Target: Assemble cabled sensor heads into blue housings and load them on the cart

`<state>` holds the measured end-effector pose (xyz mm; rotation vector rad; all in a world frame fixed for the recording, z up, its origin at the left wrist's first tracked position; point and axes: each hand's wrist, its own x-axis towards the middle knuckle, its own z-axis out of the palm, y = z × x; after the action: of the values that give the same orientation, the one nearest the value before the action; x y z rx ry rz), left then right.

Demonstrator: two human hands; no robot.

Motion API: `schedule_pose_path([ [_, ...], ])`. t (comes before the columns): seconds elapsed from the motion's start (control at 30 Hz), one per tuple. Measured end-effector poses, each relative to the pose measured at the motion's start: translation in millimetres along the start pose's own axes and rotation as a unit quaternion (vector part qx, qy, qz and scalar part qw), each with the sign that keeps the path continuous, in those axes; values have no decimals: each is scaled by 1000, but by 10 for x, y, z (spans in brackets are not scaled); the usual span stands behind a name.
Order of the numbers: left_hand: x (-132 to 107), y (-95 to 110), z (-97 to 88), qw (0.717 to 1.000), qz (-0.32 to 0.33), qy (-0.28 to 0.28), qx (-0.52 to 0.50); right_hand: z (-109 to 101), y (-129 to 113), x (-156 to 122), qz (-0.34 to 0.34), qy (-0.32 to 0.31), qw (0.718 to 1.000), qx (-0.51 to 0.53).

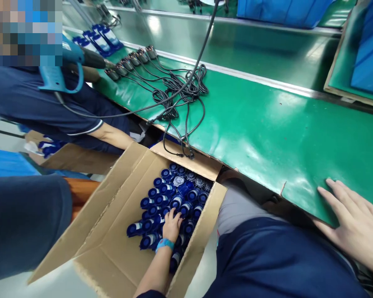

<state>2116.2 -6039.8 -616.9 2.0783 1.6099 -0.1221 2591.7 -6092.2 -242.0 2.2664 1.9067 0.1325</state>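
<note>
My left hand, with a light-blue band at the wrist, reaches down into an open cardboard box. Its fingers are bent and a little apart over blue plastic parts with round ends and white bands. The fingertips touch or nearly touch some of them; nothing is plainly held. Many such parts lie in rows in the box, with a few greyish round ends at its far side. My right hand lies with fingers spread at the near edge of the green-covered workbench, holding nothing.
On the bench lie several metal cylinders with tangled black cables. A co-worker's arm is at the left, near a blue heat gun. Blue bins stand behind. Another carton sits at left.
</note>
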Motion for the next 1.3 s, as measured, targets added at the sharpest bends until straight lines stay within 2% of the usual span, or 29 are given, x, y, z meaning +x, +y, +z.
schedule_pose_path([
  [0.1,-120,-49,-163,1000,-1,23,1,19,8,-6,1,-6,1000,8],
  [0.2,-220,-48,-356,997,10,79,-13,23,29,-15,3,-15,1000,16],
  [0.33,-288,52,-757,987,42,153,-30,12,68,-25,-17,-13,1000,23],
  [0.47,-291,209,-1440,972,97,214,-24,63,124,-36,-23,3,998,52],
  [0.57,-230,368,-2097,956,153,250,-21,130,159,-45,-31,18,996,76],
  [0.67,-20,642,-2754,935,214,281,-24,166,181,-57,-52,34,995,73],
  [0.77,408,1150,-3255,915,263,304,-45,162,187,-59,-68,38,996,51],
  [0.87,995,1940,-3488,901,307,298,-70,141,180,-45,-63,34,995,66],
  [1.0,1775,3141,-3457,891,360,268,-66,81,161,-44,-36,14,991,128],
  [1.1,2227,3892,-3396,887,385,253,21,1,163,-53,-29,-12,986,165],
  [1.2,2619,4420,-3405,887,376,246,108,-56,203,-39,-39,-23,984,175],
  [1.3,2930,4635,-3462,901,340,228,144,-59,248,-15,-52,-12,985,163],
])
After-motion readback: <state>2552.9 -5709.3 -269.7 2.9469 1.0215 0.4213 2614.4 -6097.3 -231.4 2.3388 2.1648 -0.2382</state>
